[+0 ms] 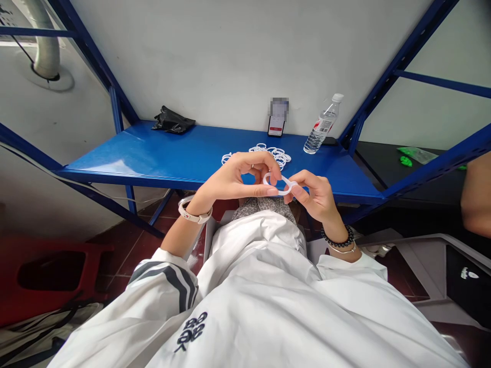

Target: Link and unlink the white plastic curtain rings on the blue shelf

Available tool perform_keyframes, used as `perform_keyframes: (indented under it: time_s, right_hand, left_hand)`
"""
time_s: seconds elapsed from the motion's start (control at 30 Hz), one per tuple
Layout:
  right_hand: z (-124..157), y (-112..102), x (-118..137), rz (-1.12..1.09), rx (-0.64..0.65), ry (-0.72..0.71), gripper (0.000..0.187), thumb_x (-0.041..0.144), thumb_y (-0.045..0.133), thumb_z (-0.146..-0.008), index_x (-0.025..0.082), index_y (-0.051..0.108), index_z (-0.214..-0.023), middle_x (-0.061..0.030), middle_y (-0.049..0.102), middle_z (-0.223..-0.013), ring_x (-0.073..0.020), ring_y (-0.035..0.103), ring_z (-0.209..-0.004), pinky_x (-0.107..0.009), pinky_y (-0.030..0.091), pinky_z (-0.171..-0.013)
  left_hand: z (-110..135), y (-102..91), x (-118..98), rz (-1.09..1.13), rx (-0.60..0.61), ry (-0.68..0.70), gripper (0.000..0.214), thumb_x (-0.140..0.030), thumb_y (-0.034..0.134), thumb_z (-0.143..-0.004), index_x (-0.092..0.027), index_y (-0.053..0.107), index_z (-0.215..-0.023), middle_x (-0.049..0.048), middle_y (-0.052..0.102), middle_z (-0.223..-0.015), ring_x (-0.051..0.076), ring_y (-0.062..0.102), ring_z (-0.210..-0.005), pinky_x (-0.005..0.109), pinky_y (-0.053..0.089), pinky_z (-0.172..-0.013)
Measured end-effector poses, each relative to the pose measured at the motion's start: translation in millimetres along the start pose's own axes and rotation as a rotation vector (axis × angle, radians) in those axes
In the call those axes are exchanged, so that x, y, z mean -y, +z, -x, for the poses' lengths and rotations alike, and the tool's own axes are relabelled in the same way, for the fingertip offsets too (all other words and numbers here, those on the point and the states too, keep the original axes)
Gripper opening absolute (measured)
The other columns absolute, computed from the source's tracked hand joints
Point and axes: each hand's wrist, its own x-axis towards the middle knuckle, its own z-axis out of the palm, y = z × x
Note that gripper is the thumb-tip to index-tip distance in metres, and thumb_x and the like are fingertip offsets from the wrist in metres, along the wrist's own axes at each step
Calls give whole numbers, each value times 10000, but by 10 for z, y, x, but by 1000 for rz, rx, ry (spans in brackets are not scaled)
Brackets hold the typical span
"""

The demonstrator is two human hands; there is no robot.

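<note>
Between my two hands, above the near edge of the blue table, is a white ring. My left hand curls round its left side, the thumb below and a bent finger at the top. The fingers of my right hand pinch its right side. Just beyond my hands lies a loose pile of similar white rings on the table. One more white ring is partly hidden behind my left hand.
At the back stand a phone and a water bottle, with a black plastic bag at left. Blue frame posts flank the table. A red stool is at lower left. Another person's arm shows at right.
</note>
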Motion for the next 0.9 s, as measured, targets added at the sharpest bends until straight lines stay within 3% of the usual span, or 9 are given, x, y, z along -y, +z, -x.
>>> perform_keyframes:
  time_s: [0.2,0.53,0.9]
  right_hand:
    - [12,-1,2,8,15,15,213,357,513,-1010,230,615,-873,46,660,-628,-104,615,-524,-219,477,-525]
    - [-1,7,13,-23,53,53,260,422,509,-1005,222,602,-867,32,660,-617,-108,614,-518,-216,481,-521]
    - [-4,16,8,-27,88,11,262,385,503,-1014,207,603,-850,30,652,-609,-92,591,-516,-194,465,-521]
  left_hand:
    - [-30,-15,41,-49,27,43,452,-553,749,-807,-156,666,-1006,115,613,-1125,166,622,-869,250,520,-682]
    - [-51,-26,82,-57,136,11,442,-577,692,-847,-139,643,-860,67,676,-817,116,576,-670,222,451,-620]
    - [-56,-3,96,-66,143,72,419,-543,602,-921,-147,625,-785,70,674,-786,133,581,-688,246,454,-662]
